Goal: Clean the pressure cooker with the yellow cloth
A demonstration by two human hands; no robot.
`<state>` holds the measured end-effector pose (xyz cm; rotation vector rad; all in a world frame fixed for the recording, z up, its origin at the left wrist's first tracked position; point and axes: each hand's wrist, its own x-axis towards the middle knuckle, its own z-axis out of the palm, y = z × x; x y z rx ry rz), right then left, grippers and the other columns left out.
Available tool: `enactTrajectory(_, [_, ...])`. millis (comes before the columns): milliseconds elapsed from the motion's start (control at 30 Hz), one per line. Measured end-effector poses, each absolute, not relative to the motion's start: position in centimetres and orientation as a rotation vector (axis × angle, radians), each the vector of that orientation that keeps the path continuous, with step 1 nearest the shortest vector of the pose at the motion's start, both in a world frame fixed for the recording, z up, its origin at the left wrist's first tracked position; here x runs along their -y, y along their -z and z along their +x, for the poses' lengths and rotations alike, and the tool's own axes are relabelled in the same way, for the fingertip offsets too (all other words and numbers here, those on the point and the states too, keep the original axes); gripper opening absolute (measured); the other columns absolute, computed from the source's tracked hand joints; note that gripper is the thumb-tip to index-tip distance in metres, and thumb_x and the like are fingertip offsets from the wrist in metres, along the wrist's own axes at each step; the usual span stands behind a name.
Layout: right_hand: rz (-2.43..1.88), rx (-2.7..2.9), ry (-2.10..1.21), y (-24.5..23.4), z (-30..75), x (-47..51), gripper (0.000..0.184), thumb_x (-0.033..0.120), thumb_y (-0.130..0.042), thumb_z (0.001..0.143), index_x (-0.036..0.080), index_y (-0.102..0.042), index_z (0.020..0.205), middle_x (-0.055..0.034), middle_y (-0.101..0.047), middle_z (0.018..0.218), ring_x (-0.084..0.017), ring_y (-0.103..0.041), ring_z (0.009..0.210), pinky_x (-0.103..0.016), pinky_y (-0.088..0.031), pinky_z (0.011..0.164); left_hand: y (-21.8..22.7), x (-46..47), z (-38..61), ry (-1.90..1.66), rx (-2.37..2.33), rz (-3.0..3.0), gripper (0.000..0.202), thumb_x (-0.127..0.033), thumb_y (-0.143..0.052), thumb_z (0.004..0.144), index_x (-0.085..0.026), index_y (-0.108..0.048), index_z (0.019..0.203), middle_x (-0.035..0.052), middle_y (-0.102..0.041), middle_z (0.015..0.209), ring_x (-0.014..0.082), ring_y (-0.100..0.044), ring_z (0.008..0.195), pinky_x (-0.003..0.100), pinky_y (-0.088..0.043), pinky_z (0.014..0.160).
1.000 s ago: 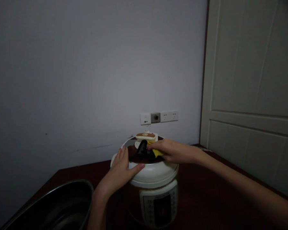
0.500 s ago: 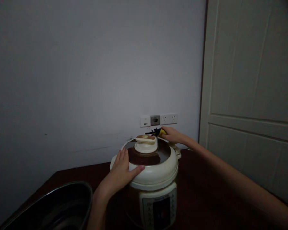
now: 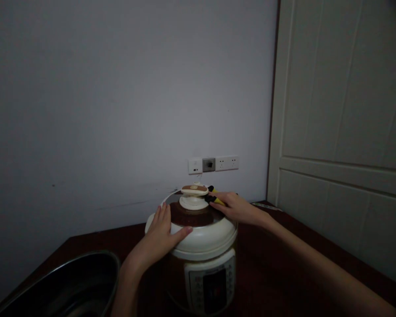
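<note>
White cooker (image 3: 203,241), panel lettering (image 3: 214,271) illegible, left fingers (image 3: 162,215) spread on lid (image 3: 188,217), right fingers (image 3: 225,197) pinching yellow-black item (image 3: 219,201)

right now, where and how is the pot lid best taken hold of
Probably by the raised handle, from above and the near side: its long bar runs left to right above a round base on the lid. The right hand, with a black-and-yellow item, crowds its right end.
</note>
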<state>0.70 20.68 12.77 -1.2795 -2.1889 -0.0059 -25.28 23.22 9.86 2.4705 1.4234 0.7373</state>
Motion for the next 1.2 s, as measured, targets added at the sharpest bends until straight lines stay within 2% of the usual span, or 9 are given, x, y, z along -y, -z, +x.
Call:
enactTrajectory(100, [-1.176,2.237,0.078,-12.3,-0.3,-18.7,0.038,0.034,-0.046,0.091,0.016,-0.057,0.123,-0.0135,-0.057,0.128,-0.024,-0.051,0.120,-0.043,-0.038,0.101,-9.9,-23.1,-25.4,-0.764,-1.392,2.499,0.091,-0.068,-0.044,0.074,-0.008,-0.029,0.140,0.0225,-0.023,0.149,0.0327,-0.014,0.139,0.049,-0.025,0.109])
enactTrajectory(233, [-1.128,2.290,0.087,-12.4,-1.0,-17.2,0.038,0.030,-0.046,0.091,0.016,-0.056,0.124,-0.0131,-0.055,0.131,-0.023,-0.046,0.125,-0.044,-0.035,0.105,-10.0,-22.9,-25.3,-0.754,-1.416,2.472,0.090,-0.068,-0.044,0.075,-0.008,-0.029,0.141,0.0220,-0.021,0.150,0.0324,-0.013,0.139,0.048,-0.025,0.110])
enactTrajectory(400, [-1.117,2.160,-0.303,-13.8,-0.6,-16.9,0.031,0.040,-0.046,0.091,0.016,-0.066,0.094,-0.0077,-0.068,0.096,-0.018,-0.061,0.088,-0.033,-0.047,0.081,-10.2,-22.9,-25.3,-0.728,-1.392,2.410,0.095,-0.067,-0.046,0.074,-0.004,-0.025,0.142,0.0236,-0.013,0.151,0.0330,-0.008,0.140,0.050,-0.019,0.111])
enactTrajectory(500, [-1.059,1.973,-0.475,-15.2,-0.8,-16.8,0.040,0.048,-0.042,0.091,0.014,-0.062,0.083,-0.0036,-0.062,0.075,-0.013,-0.054,0.065,-0.026,-0.044,0.061,-10.5,-22.7,-25.3,-0.800,-1.367,2.319,0.099,-0.066,-0.052,0.071,-0.006,-0.022,0.143,0.0216,-0.010,0.152,0.0316,-0.003,0.140,0.048,-0.013,0.113])
enactTrajectory(567, [-0.999,1.850,-0.515,-16.4,-1.5,-16.9,0.040,0.050,-0.042,0.090,0.014,-0.060,0.086,-0.0032,-0.060,0.077,-0.013,-0.052,0.065,-0.026,-0.043,0.059,-11.0,-22.3,-25.1,-1.038,-1.312,2.205,0.095,-0.062,-0.055,0.071,-0.010,-0.022,0.144,0.0183,-0.011,0.153,0.0303,-0.005,0.141,0.047,-0.012,0.113])
enactTrajectory(700, [-0.849,1.831,-0.372,-18.4,-3.9,-16.9,0.035,0.049,-0.044,0.089,0.017,-0.058,0.084,-0.0047,-0.056,0.087,-0.015,-0.053,0.080,-0.030,-0.046,0.072,-13.0,-21.4,-23.6,-1.488,-0.879,1.810,0.085,-0.056,-0.064,0.068,-0.015,-0.036,0.137,0.0173,-0.034,0.146,0.0308,-0.033,0.134,0.044,-0.029,0.109])
enactTrajectory(833, [-0.656,1.857,-0.248,-20.0,-6.1,-17.2,0.033,0.047,-0.044,0.090,0.019,-0.060,0.087,-0.0058,-0.054,0.101,-0.016,-0.053,0.094,-0.034,-0.045,0.087,-15.8,-21.1,-21.5,-1.445,-0.445,1.517,0.055,-0.045,-0.073,0.064,-0.013,-0.061,0.107,0.0143,-0.066,0.112,0.0287,-0.062,0.104,0.038,-0.050,0.088])
enactTrajectory(967, [-0.593,1.827,-0.178,-21.1,-5.7,-18.2,0.032,0.047,-0.046,0.090,0.021,-0.062,0.100,-0.0066,-0.055,0.114,-0.018,-0.052,0.106,-0.037,-0.041,0.095,-18.8,-21.4,-20.3,-1.462,-0.434,1.437,0.037,-0.033,-0.076,0.060,-0.015,-0.067,0.091,0.0091,-0.071,0.094,0.0232,-0.067,0.087,0.030,-0.053,0.076])
enactTrajectory(1200, [-0.823,1.750,-0.011,-17.9,0.4,-18.9,0.044,0.050,-0.036,0.093,0.025,-0.052,0.125,-0.0065,-0.052,0.130,-0.020,-0.045,0.123,-0.043,-0.030,0.108,-24.6,-25.2,-21.1,-1.738,-0.730,1.807,0.035,-0.033,-0.071,0.061,-0.010,-0.069,0.088,0.0084,-0.071,0.088,0.0210,-0.065,0.080,0.029,-0.051,0.071])
